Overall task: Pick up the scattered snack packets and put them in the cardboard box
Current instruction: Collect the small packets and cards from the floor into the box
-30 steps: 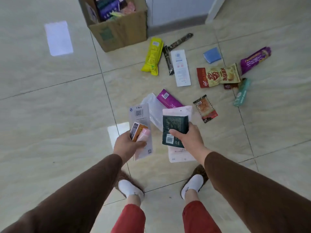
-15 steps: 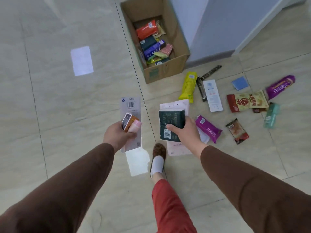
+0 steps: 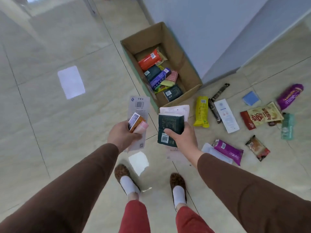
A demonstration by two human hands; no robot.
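Observation:
The open cardboard box [image 3: 188, 71] stands on the floor ahead, holding several packets, among them a red one [image 3: 149, 60]. My left hand [image 3: 122, 134] grips a clear flat packet [image 3: 139, 105] with a small orange box and a pink item. My right hand [image 3: 182, 137] holds a dark green packet [image 3: 169, 126] over a white pouch [image 3: 175, 109]. Both hands are just short of the box's near corner. To the right on the floor lie a yellow packet [image 3: 201, 111], a purple packet [image 3: 228, 150] and several more.
A grey wall [image 3: 218, 31] rises behind and right of the box. My two slippered feet [image 3: 127, 180] stand on the tiled floor below the hands. Bright light patches [image 3: 71, 82] lie on the tiles at left.
I have stepped closer to the box, so it now sits lower in view with its inside visible. Both hands keep their packets and are now near the box's front corner.

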